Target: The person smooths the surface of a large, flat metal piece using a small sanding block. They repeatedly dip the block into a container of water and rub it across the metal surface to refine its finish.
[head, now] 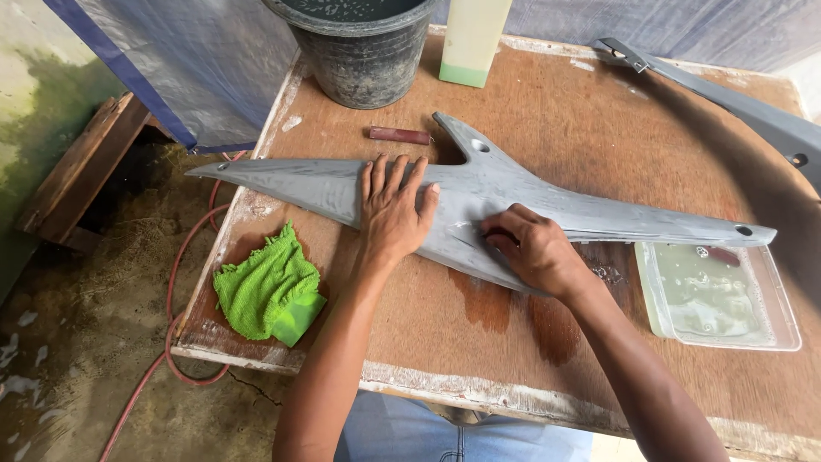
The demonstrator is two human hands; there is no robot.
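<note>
A: Work surface?
B: Worn plywood table (513, 342), brown, wet patches near centre, white chipped paint along the 6 and 9 o'clock edges.

A: Floor?
B: Bare dirt and cracked concrete (77, 359) at 8 o'clock, damp. Red hose (175, 282) loops across it beside the table edge.

A: Walls?
B: Grey tarp with a blue edge (171, 68) hangs at 11 o'clock; more tarp along 1 o'clock. Green-stained wall (34, 85) at 10. Wooden plank (77, 171) leans below it.

A: Light?
B: Daylight, soft shadows.
</note>
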